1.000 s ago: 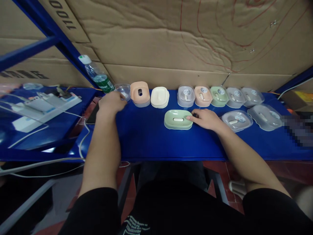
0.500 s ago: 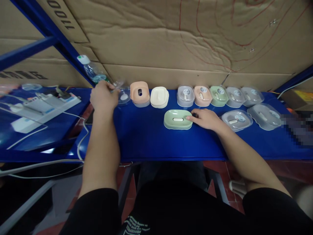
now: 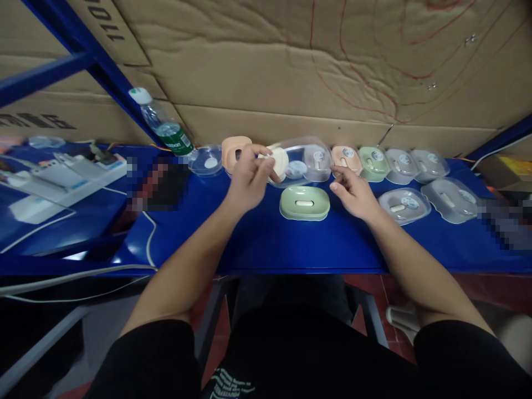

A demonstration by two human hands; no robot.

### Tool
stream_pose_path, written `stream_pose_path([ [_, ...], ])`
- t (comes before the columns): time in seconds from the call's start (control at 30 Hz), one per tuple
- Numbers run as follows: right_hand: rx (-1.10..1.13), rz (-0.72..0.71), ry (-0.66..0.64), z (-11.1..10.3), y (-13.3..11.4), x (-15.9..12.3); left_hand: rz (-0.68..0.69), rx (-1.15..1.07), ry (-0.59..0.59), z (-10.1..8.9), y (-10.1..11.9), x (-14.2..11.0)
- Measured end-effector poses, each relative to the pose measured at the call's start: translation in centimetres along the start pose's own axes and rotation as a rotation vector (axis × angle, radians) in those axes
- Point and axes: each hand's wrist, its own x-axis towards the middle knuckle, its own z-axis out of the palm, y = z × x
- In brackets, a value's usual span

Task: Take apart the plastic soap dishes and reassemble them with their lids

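Observation:
A clear plastic lid [image 3: 296, 169] with a round label is raised above the table, its left end pinched in my left hand [image 3: 251, 174]. At the lid's right edge is my right hand [image 3: 353, 191], thumb and fingers apart; I cannot tell whether the fingertips touch it. Below the lid sits a green soap dish [image 3: 288, 206] with a white insert in its slot, uncovered on the table. Behind my left hand, a cream dish part [image 3: 280, 162] and an orange dish part [image 3: 236, 145] are partly hidden.
Lidded soap dishes in grey, orange [image 3: 347, 160] and green [image 3: 373, 163] line the back; two larger lidded ones [image 3: 404, 206] lie at right. A clear lid [image 3: 204, 160] and a water bottle [image 3: 164, 124] stand at left, beyond a power strip [image 3: 66, 185] with cables.
My left hand has lifted a clear lid from the left and carried it right, over the green soap dish. My right hand has let go of that dish and opened beside the lid.

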Motion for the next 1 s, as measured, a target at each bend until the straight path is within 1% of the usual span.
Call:
stream_pose_path([
  [0.03, 0.019, -0.024, -0.021, 0.0, -0.1, 0.0, -0.039, -0.037, -0.089, 0.8, 0.0, -0.5],
  [0.1, 0.039, -0.058, -0.060, 0.0, -0.3, -0.1, -0.112, -0.080, -0.214, 1.9, -0.2, -1.3],
  [0.17, 0.043, -0.056, -0.086, 0.0, -0.4, 0.0, -0.160, -0.053, -0.253, 2.3, -0.5, -1.6],
  [0.27, 0.060, 0.008, -0.168, -0.2, -0.5, 0.1, -0.194, 0.136, -0.281, 2.2, -0.6, -1.6],
  [0.4, 0.041, 0.154, -0.331, -0.5, -0.8, 0.3, -0.281, 0.485, -0.424, 1.8, 0.2, -1.5],
  [0.53, -0.139, 0.266, -0.488, -0.7, -1.3, 0.5, -0.349, 0.730, -0.541, 2.3, 0.8, -1.3],
  [0.63, -0.245, 0.290, -0.565, -0.5, -1.5, 0.6, -0.408, 0.822, -0.598, 2.6, 0.7, -1.1],
  [0.77, -0.264, 0.275, -0.574, -0.2, -1.6, 0.6, -0.400, 0.829, -0.604, 2.4, 0.5, -0.7],
  [0.83, -0.254, 0.257, -0.527, 0.0, -1.5, 0.5, -0.387, 0.788, -0.609, 2.0, 0.3, -0.6],
  [1.0, -0.120, 0.160, -0.361, 0.4, -0.7, 0.3, -0.416, 0.550, -0.646, 1.2, -0.2, -0.5],
])
